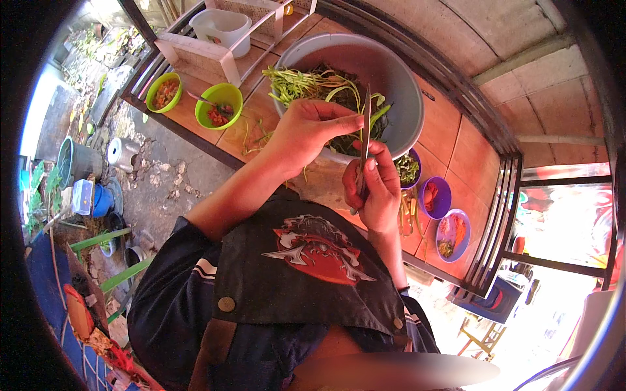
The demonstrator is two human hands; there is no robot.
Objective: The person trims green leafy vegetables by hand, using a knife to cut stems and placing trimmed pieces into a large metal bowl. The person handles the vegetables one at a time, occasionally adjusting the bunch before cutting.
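Note:
My right hand (pixel 374 188) grips a knife (pixel 366 129) by its handle, the blade pointing up over the near side of a large grey basin (pixel 415 105). Beside the blade, my left hand (pixel 315 132) pinches what looks like a thin green stem (pixel 361 100) between thumb and forefinger. Leafy green stalks (pixel 298 83) lie in a heap inside the basin, with darker leaves lower down. The fingers partly hide the stem and the near rim.
Green bowls of chopped food (pixel 164 93) (pixel 220 115) stand left on the tiled table (pixel 477 156). To the right are purple bowls (pixel 442 198) with cut vegetables, and cut stalks (pixel 408 210) on the tiles. Behind left, a rack (pixel 195 56) holds a clear plastic tub (pixel 220 27).

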